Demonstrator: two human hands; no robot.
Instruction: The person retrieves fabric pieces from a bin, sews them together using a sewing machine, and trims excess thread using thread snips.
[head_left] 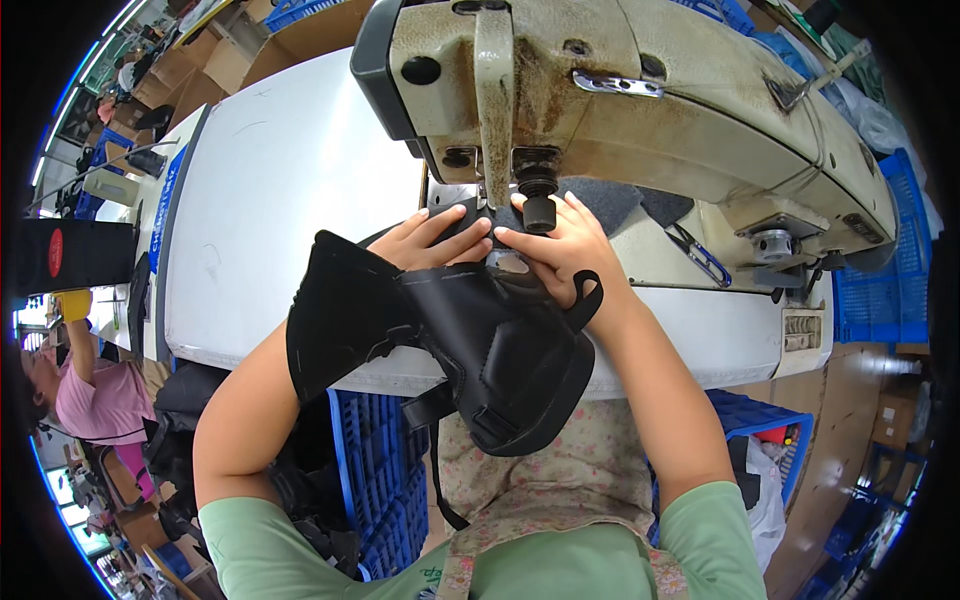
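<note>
A black leather-like piece with stitched panels, a wide flared flap and straps hangs over the front edge of the sewing machine table. Its upper edge lies under the presser foot. My left hand rests on that edge left of the needle area, fingers stretched out and lying flat. On the other side my right hand presses on the piece, its fingers extended and its thumb pointing left. A black strap loop stands up beside my right wrist. What lies beneath both palms is hidden.
The machine's worn cream arm spans above my hands. Blue-handled thread snips and dark grey fabric lie right of the needle. Blue crates stand below the table, one holding black pieces. Another person works at far left.
</note>
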